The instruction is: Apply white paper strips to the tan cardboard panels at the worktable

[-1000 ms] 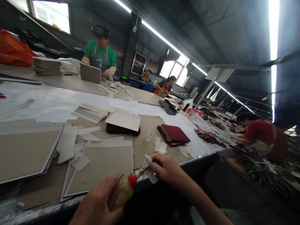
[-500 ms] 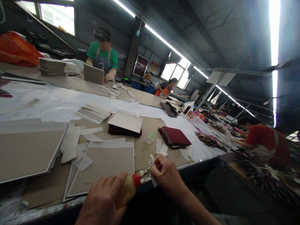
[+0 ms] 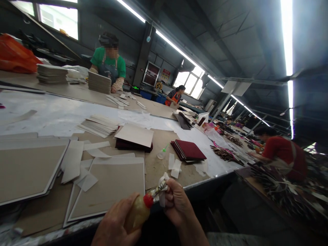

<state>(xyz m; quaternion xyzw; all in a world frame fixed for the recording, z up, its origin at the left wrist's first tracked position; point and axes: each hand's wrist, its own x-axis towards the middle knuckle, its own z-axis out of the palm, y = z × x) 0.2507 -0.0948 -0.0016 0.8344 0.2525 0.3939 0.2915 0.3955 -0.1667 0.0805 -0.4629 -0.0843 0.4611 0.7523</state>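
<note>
My left hand point(image 3: 115, 218) is wrapped round a squeeze bottle point(image 3: 138, 212) of yellowish liquid with a red cap, tilted up to the right. Its nozzle point(image 3: 159, 187) has dark markings, and a crumpled white wipe point(image 3: 162, 198), paper or cloth, sits around the tip. My right hand point(image 3: 178, 203) pinches that wipe between thumb and fingers. Both hands are at the table's front edge. Just beyond them lies a beige board with white edges point(image 3: 110, 188). White strips point(image 3: 175, 168) and a small clear bottle with a green tip point(image 3: 162, 153) are farther back.
Dark red folders point(image 3: 191, 150) lie at centre right, and another pile under a pale board point(image 3: 134, 135) stands left of them. Larger boards point(image 3: 28, 167) cover the left. A person in green point(image 3: 110, 65) stands across the table; another in red point(image 3: 284, 155) leans in at right.
My right hand has turned, showing more of its curled fingers, and the wipe now wraps the nozzle tip. The bottle stays in my left hand. The view has shifted slightly.
</note>
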